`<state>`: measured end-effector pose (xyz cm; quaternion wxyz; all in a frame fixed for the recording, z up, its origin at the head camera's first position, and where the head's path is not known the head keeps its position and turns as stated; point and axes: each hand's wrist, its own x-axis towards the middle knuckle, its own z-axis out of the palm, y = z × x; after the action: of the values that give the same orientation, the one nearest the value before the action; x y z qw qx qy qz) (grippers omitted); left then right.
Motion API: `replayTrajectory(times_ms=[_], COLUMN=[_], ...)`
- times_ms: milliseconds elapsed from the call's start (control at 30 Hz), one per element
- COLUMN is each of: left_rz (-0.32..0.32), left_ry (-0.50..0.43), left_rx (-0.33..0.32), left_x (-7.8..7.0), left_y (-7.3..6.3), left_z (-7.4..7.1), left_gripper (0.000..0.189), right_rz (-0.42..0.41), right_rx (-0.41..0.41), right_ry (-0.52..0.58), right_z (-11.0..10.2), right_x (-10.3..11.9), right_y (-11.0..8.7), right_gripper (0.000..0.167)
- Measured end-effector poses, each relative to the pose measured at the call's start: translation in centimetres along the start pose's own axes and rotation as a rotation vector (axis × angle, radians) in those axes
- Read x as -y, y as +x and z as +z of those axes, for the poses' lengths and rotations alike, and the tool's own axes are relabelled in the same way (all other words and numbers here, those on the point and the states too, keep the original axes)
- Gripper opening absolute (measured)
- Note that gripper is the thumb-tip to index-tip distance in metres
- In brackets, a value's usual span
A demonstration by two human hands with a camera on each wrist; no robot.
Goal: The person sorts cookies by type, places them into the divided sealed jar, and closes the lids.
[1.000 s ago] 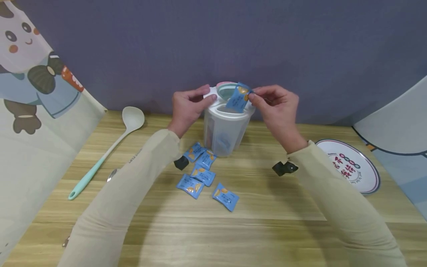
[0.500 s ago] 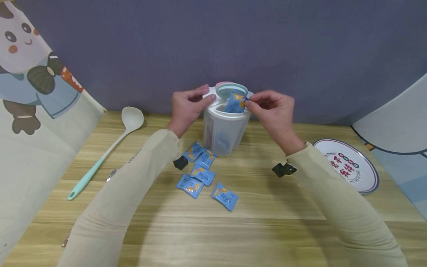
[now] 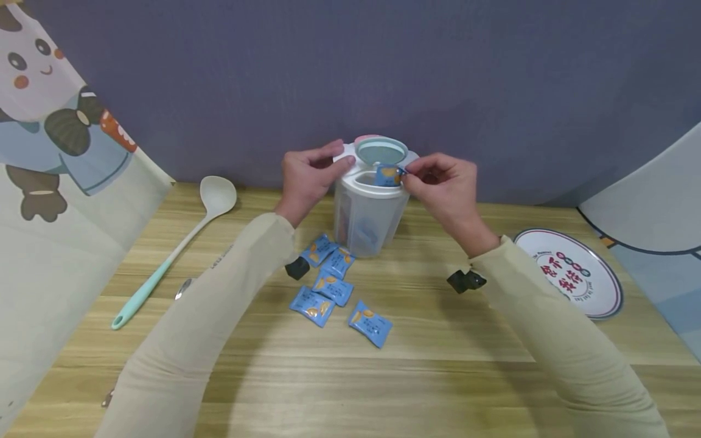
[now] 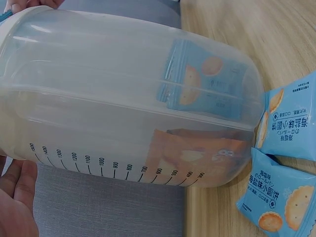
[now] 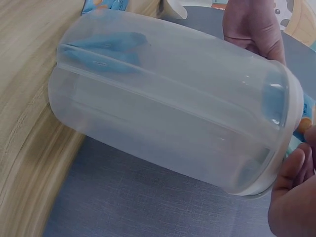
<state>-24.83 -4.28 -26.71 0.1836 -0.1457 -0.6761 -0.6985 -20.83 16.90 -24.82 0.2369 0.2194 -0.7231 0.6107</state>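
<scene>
A clear plastic storage canister with a white lid stands upright by the back wall. My left hand holds it at the lid's left side, thumb on top. A round green flap is raised over an opening. Between thumb and finger, my right hand pinches a blue biscuit packet, which is partly down in that opening. Through the wall, the left wrist view shows a blue packet and an orange packet at the canister's bottom, in separate compartments.
Several blue biscuit packets lie on the wooden table before the canister. A ladle with a green handle is at the left. A white plate sits at the right, partly behind the right sleeve.
The right hand has moved down and slightly left, lowering the packet from above the lid into the opening. The left hand and canister have stayed in place.
</scene>
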Motion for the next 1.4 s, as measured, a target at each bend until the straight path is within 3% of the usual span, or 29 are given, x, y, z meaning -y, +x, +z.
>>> replayTrajectory(times_ms=[167, 433, 633, 900, 1200, 1400], left_rz=[0.002, 0.003, 0.004, 0.008, 0.007, 0.010], left_ry=[-0.013, -0.027, -0.029, -0.035, -0.023, -0.017], left_rx=[-0.001, 0.000, -0.004, -0.010, -0.006, -0.009], left_x=[0.1, 0.2, 0.3, 0.4, 0.4, 0.1], left_y=[0.0, 0.0, 0.0, 0.0, 0.1, 0.0], left_z=[0.0, 0.1, 0.1, 0.1, 0.1, 0.2], left_gripper=[0.028, 0.028, 0.028, 0.028, 0.028, 0.028], right_rz=[-0.005, -0.053, -0.117, -0.100, -0.119, -0.135], right_rx=[0.010, -0.016, 0.022, 0.083, 0.230, 0.362], right_ry=[-0.038, 0.048, 0.076, 0.107, 0.160, 0.111], right_z=[-0.1, -0.7, -0.8, -1.0, -0.8, -0.6], right_x=[-0.2, -2.7, -2.9, -2.6, -2.7, -3.5], right_y=[-0.1, 0.3, -0.2, -1.3, -3.4, -5.0], right_gripper=[0.008, 0.004, 0.005, 0.006, 0.011, 0.013])
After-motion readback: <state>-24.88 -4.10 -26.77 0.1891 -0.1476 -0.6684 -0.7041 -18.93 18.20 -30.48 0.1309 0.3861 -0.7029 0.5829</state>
